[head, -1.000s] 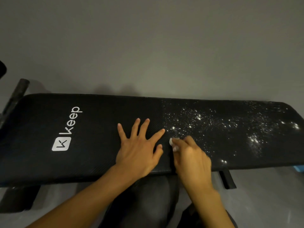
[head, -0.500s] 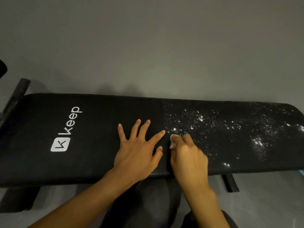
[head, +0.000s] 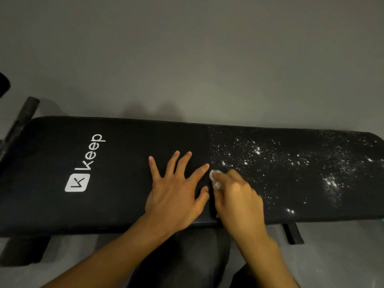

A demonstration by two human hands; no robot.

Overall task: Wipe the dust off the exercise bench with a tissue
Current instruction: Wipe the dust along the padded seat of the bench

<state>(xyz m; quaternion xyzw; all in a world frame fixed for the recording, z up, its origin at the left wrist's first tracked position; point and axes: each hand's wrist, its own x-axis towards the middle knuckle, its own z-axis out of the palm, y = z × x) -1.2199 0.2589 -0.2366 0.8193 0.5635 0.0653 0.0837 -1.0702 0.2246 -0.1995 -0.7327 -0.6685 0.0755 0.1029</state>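
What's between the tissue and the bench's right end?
Head view: only dust scattered over the bench, with a denser patch toward the right end. The right hand holds the tissue at the dusty stretch's left edge.

A plain matte grey surface (head: 187, 48) fills the upper half of the view, dimly lit, with a soft shadow (head: 155, 112) low on it; whether it is wall or floor is unclear. Nearer, paler grey floor (head: 342, 262) shows a faint sheen. A black padded bar (head: 25, 115) slants at far left.
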